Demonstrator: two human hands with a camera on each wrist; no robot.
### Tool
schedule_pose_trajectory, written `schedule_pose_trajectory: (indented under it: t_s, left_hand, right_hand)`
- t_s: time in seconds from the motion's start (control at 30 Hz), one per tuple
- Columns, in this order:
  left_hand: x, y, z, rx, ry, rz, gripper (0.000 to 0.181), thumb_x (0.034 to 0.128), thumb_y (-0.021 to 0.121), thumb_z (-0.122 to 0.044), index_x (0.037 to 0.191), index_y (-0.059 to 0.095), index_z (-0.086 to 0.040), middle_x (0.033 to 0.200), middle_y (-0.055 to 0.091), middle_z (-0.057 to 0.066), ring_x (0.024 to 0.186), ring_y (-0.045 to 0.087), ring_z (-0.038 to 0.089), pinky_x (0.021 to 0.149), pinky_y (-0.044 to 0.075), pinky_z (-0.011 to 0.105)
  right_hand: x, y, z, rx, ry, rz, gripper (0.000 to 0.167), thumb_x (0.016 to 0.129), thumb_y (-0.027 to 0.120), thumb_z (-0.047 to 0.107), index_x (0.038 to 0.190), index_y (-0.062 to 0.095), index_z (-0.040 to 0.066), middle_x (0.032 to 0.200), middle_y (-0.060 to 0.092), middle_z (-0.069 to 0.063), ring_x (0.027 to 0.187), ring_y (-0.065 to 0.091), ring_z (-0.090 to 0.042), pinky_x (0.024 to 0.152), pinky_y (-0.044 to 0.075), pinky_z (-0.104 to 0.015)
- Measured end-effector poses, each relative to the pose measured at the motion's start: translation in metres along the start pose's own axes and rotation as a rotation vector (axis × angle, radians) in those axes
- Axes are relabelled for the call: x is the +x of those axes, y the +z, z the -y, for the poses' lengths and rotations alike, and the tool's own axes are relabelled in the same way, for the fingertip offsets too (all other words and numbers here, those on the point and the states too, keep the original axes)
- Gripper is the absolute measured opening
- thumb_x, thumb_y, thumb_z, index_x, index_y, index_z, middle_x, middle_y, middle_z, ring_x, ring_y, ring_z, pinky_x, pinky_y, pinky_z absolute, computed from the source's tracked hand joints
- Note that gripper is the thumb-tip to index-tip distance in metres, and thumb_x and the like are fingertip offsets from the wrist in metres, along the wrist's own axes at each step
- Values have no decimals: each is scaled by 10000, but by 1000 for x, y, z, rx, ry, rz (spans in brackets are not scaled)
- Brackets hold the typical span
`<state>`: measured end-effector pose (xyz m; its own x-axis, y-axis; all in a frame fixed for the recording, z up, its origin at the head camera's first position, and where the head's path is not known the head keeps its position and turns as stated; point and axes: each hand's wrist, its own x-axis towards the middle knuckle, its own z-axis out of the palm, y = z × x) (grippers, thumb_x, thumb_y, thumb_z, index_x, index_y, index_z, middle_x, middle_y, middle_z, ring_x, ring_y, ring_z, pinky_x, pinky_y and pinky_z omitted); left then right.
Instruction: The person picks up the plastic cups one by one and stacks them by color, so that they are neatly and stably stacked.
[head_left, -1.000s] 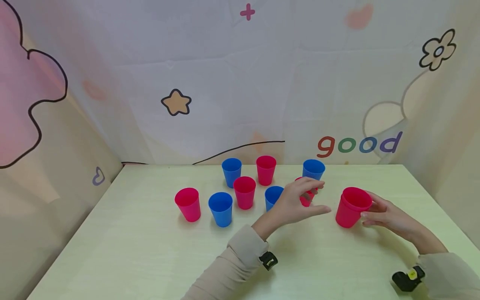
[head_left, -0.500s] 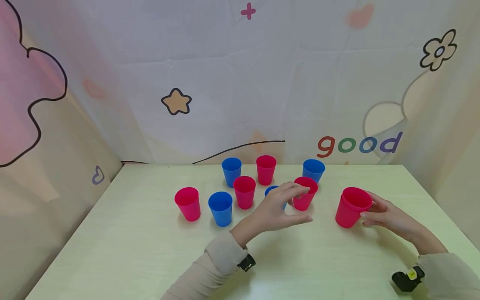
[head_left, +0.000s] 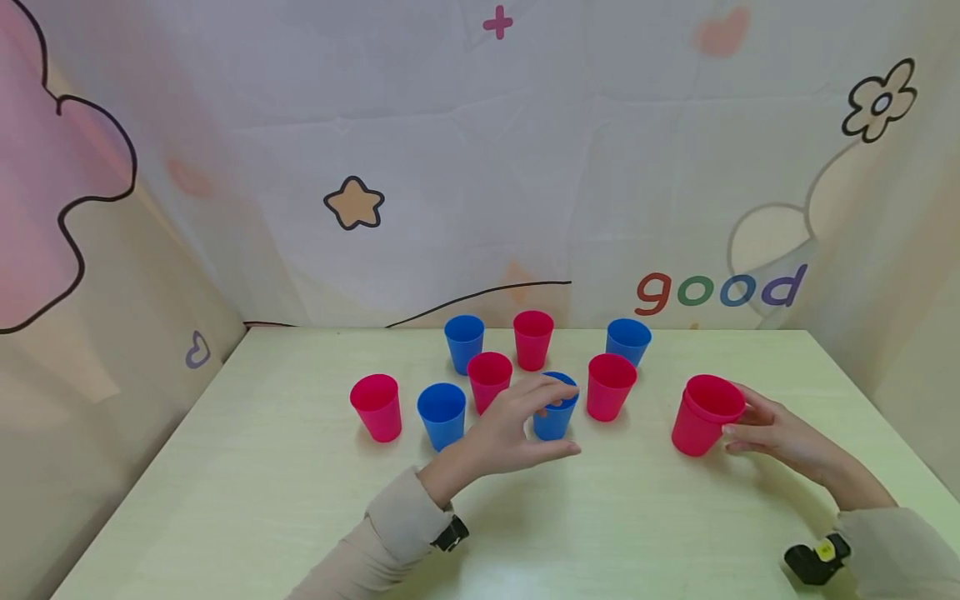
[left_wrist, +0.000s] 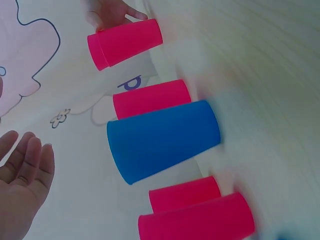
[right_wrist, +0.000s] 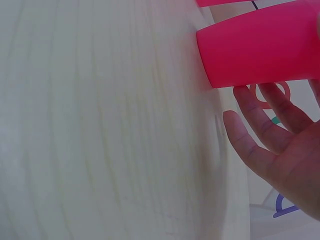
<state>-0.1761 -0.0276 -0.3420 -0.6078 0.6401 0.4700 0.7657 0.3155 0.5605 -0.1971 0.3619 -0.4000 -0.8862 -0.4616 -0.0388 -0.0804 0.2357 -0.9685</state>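
Observation:
At the right of the table, my right hand (head_left: 787, 442) holds two nested red cups (head_left: 699, 427) from the side, thumb in front and fingers behind. They stand upright on the table. My left hand (head_left: 491, 437) is in front of a blue cup (head_left: 552, 423), thumb and fingers spread apart with nothing held. In the left wrist view this blue cup (left_wrist: 165, 140) is apart from the left hand (left_wrist: 25, 185). A red cup (head_left: 610, 390) stands right of the blue cup. Another red cup (head_left: 489, 375) is partly hidden behind my left hand.
A red cup (head_left: 377, 408) and a blue cup (head_left: 441, 410) stand to the left. Along the back are a blue cup (head_left: 464, 343), a red cup (head_left: 532, 342) and a blue cup (head_left: 627, 337). A printed cloth (head_left: 480, 183) hangs behind the table (head_left: 247, 500).
My left hand has drawn back leftward from beside the nested red cups, past the single red cup, to the front of the blue cup. My right hand and the cups have stayed put.

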Motion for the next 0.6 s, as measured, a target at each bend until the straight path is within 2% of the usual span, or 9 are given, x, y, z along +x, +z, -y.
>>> schedule_pose_trajectory:
  t_s: [0.13,0.27,0.43,0.6]
  left_hand:
    - [-8,-6,5,-1,30,-29,576,728,769,-175,1230,529,-29,1202,545,79,1028,521,165,748,464,169]
    - [-18,-16,9,29,31,-54,579,721,776,-172,1228,535,-30,1211,542,74,1046,510,163,771,475,213]
    - [-32,-31,15,90,3,-69,583,717,780,-179,1227,537,-34,1197,557,69,1112,491,190,836,474,287]
    - [-46,-47,22,113,-38,-117,567,699,792,-160,1198,553,-36,1165,563,80,1072,511,197,779,502,307]
  right_hand:
    - [0,-1,-1,5,-10,8,535,924,479,37,1244,355,447,1102,532,171,950,571,-71,775,507,-302]
    - [0,-1,-1,-3,-4,-1,539,921,486,41,1252,348,443,1100,533,177,948,571,-68,773,508,-304]
    - [0,0,0,-15,5,-18,541,917,494,44,1252,346,442,1097,532,187,945,573,-68,771,509,-307]
    - [-1,1,0,-22,7,-22,547,915,497,46,1263,339,437,1104,528,192,950,571,-68,772,509,-311]
